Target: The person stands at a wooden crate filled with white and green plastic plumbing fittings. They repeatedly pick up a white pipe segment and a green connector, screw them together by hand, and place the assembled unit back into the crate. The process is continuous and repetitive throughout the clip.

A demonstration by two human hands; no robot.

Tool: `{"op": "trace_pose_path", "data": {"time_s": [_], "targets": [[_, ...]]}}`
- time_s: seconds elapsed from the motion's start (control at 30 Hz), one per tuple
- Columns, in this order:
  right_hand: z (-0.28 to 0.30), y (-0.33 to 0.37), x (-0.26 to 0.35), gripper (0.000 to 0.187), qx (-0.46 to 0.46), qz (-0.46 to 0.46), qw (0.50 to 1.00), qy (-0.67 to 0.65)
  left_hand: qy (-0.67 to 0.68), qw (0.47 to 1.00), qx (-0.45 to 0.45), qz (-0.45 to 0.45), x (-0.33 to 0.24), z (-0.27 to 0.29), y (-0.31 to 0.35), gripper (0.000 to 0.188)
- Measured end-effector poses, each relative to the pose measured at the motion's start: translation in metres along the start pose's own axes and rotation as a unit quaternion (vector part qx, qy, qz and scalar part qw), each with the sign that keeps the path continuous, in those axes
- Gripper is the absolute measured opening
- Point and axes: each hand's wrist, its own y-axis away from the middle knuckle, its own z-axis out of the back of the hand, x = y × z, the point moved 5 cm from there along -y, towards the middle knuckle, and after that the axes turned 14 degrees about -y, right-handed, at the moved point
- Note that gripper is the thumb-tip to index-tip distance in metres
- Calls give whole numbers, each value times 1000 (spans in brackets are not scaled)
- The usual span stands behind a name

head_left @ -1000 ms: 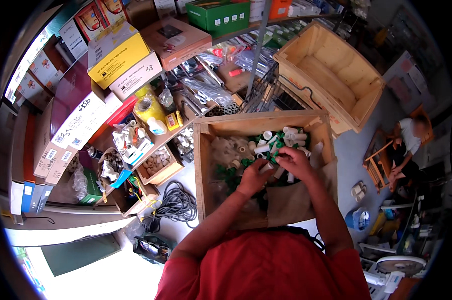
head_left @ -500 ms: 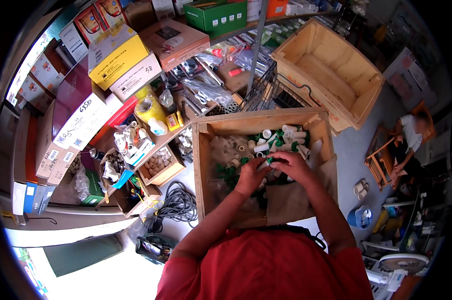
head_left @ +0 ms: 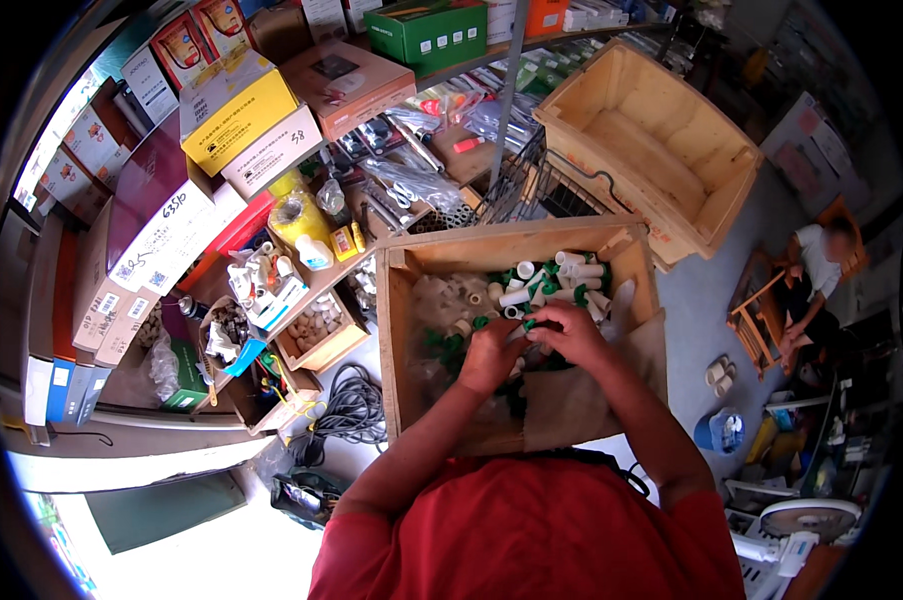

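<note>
Both hands meet over a wooden box (head_left: 394, 350) in front of me. My left hand (head_left: 489, 357) is closed, thumb and fingers pinching a small fitting between the hands. My right hand (head_left: 571, 336) grips the same piece from the other side, fingers curled. Of this plastic fitting (head_left: 527, 325) only a bit of green and white shows. Beneath and beyond the hands lie several white plastic pipe fittings (head_left: 514, 298) with green parts among them. Clear plastic bags (head_left: 436, 298) fill the box's left side. A brown cloth (head_left: 576, 405) drapes over its near right corner.
A second wooden crate (head_left: 661, 130) stands at the far right, beside a black wire basket (head_left: 561, 190). Shelves with cartons (head_left: 241, 125) and small parts curve along the left. A black cable coil (head_left: 356, 410) lies on the floor. At right a person (head_left: 816, 270) sits on a chair.
Both hands have shifted slightly left and down, still pinching the small fitting together. The box and shelves sit slightly differently in the picture.
</note>
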Motion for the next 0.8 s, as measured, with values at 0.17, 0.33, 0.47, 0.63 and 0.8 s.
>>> {"op": "trace_pose_path", "data": {"time_s": [0.17,0.33,0.47,0.63,0.8], "targets": [[-7,6,2,19,-33,50,997,55,-14,1000,-1,-15,-6,7,6,31],[-12,8,-11,23,-59,-71,995,-33,-83,996,9,-40,-20,19,7,28],[-19,11,-14,27,-52,-162,970,-174,-92,994,-4,-57,-26,27,9,30],[-13,13,-1,28,-60,-127,981,-131,1,1000,8,-24,-6,20,8,32],[-18,19,48,41,13,28,1000,3,78,997,29,-9,5,18,13,30]]}}
